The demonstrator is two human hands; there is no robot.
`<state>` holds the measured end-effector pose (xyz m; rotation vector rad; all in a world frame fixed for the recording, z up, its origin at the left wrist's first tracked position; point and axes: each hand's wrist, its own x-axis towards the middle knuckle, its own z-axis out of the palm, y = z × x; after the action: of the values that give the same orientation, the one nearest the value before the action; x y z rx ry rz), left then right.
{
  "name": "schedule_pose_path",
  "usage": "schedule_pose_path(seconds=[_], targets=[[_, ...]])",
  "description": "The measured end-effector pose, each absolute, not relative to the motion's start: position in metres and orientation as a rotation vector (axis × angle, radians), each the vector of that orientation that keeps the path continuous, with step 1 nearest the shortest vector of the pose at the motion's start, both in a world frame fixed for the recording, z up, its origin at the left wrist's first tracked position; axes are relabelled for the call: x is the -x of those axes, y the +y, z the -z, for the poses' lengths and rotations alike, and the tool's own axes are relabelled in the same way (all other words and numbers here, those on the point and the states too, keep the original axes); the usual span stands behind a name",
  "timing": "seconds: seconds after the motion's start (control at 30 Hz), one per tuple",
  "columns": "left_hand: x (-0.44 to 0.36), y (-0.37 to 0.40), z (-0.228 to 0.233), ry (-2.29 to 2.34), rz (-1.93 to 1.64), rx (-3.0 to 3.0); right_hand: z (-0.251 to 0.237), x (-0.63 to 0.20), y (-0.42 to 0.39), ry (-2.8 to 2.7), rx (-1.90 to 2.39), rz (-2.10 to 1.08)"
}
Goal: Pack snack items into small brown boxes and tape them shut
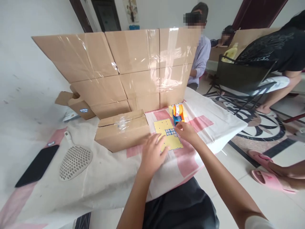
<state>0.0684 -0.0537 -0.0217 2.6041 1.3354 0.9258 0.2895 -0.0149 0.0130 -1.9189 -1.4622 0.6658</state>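
A yellow sheet [159,126] with small dark marks lies on the cloth-covered table. Several small white tiles with blue edges [170,131] sit together near its middle. My left hand [152,154] is over the sheet's left edge, its fingers spread and nothing seen in them. At the right edge, beside the tiles, is my right hand [187,132], its thumb and forefinger drawn together. Whatever they may pinch is too small to make out. Just beyond it stand an orange tape roll-like ring [177,110] and a blue object [176,119].
A closed cardboard box [124,132] stands left of the sheet, before a tall cardboard screen [138,63]. Further left lie a perforated skimmer [75,161] and a black flat pad [38,165]. A person [202,57] sits behind the screen; others sit right.
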Motion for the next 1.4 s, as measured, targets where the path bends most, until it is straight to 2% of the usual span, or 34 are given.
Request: schedule_pose_path(seconds=[0.1, 0.23, 0.4, 0.63, 1.0, 1.2, 1.4], targets=[[-0.093, -0.068, 0.041, 1.212, -0.491, -2.677, 0.008, -0.295, -0.043, -1.375, 1.882, -0.832], [-0.090, -0.094, 0.056, 1.297, -0.382, -2.643, 0.015, -0.290, -0.058, -1.308, 1.828, -0.987], [-0.081, -0.112, 0.061, 1.359, -0.421, -2.635, 0.022, -0.281, -0.064, -1.350, 1.878, -0.933], [-0.085, -0.112, 0.066, 1.402, -0.500, -2.641, 0.015, -0.268, -0.084, -1.781, 2.210, -0.489], [-0.082, -0.111, 0.077, 1.408, -0.584, -2.731, 0.013, -0.297, -0.063, -1.775, 2.238, -0.443], [-0.081, -0.107, 0.089, 1.399, -0.807, -2.853, -0.004, -0.371, -0.006, -1.597, 2.331, -0.333], [-0.086, -0.099, 0.110, 1.450, -0.928, -2.946, -0.020, -0.405, 0.080, -1.612, 2.346, -0.427]])
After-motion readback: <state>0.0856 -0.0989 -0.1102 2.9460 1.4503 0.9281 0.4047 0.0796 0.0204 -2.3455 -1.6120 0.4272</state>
